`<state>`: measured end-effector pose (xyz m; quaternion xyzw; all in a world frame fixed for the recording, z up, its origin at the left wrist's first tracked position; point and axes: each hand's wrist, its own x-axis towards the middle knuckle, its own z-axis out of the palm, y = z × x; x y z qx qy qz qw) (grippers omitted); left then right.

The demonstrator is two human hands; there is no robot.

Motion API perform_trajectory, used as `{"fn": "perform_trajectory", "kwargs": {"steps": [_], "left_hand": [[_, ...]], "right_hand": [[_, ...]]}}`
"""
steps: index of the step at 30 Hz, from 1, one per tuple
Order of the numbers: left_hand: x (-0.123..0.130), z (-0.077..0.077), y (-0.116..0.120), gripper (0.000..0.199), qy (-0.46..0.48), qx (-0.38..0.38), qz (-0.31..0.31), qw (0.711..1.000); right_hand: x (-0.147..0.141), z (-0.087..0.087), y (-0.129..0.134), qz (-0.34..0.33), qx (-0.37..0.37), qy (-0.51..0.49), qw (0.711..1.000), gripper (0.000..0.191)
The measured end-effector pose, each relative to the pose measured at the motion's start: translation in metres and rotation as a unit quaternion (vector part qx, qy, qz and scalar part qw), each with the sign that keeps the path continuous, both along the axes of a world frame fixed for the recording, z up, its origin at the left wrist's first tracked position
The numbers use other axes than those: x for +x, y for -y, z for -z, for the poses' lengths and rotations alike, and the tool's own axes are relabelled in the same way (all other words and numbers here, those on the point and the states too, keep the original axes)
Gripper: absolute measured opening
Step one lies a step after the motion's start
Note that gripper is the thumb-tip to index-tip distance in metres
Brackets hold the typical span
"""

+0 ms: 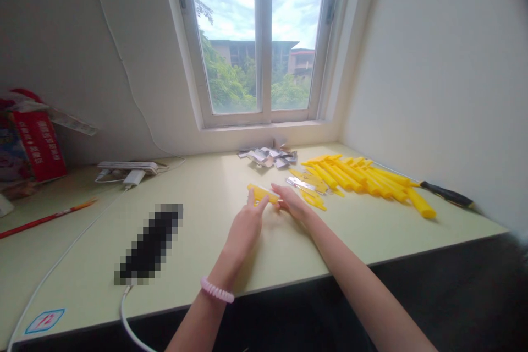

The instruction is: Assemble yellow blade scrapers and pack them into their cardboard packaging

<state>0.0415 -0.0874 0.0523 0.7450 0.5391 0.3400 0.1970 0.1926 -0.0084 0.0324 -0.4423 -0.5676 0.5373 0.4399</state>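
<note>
Both hands meet over the middle of the table around a yellow plastic piece (259, 193) with a pale strip along its upper edge; its exact kind I cannot make out. My left hand (247, 223) grips it from the near side, fingers closed on it. At its right end my right hand (292, 204) has its fingers pinched together on the piece, its fingertips partly hidden. Just right of the hands lie flat yellow plastic pieces (315, 181) and silvery metal plates (301, 182).
Yellow plastic handles (363, 179) lie in a row at the right, beside a black-handled screwdriver (447, 193). Small metal plates (266, 157) are heaped below the window. Left are a pixelated dark object (150, 245) on a white cable, a power strip (127, 166) and a red stick (45, 219).
</note>
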Motion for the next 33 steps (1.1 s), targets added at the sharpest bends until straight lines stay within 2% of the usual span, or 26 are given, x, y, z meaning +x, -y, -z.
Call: {"fn": "perform_trajectory", "kwargs": {"steps": [2, 4, 6, 9, 13, 16, 21, 33], "left_hand": [[-0.007, -0.005, -0.006, 0.046, 0.029, 0.047, -0.038, 0.998], [-0.015, -0.011, -0.015, 0.04, 0.107, 0.071, -0.053, 0.99], [-0.022, -0.016, -0.025, 0.036, 0.244, 0.025, -0.03, 0.969], [-0.025, -0.018, -0.039, 0.039, 0.461, -0.053, 0.013, 0.886], [-0.02, -0.009, -0.05, 0.047, 0.605, -0.128, 0.036, 0.785], [-0.017, -0.002, -0.052, 0.05, 0.652, -0.163, 0.05, 0.738], [-0.021, 0.002, -0.052, 0.051, 0.693, -0.194, 0.067, 0.692], [-0.023, 0.006, -0.052, 0.055, 0.712, -0.225, 0.078, 0.661]], "right_hand": [[-0.002, 0.004, -0.004, 0.021, 0.024, 0.03, 0.999, 0.03], [-0.002, 0.009, -0.007, 0.046, 0.077, 0.098, 0.991, 0.021], [-0.003, 0.014, -0.009, 0.072, 0.145, 0.176, 0.971, 0.015], [-0.006, 0.017, -0.008, 0.08, 0.217, 0.254, 0.939, 0.018], [-0.013, 0.015, -0.003, 0.069, 0.263, 0.315, 0.909, 0.019], [-0.016, 0.014, 0.001, 0.066, 0.282, 0.346, 0.892, 0.016], [-0.019, 0.014, 0.003, 0.057, 0.285, 0.376, 0.88, 0.014], [-0.021, 0.016, -0.002, 0.063, 0.297, 0.403, 0.863, 0.009]]}}
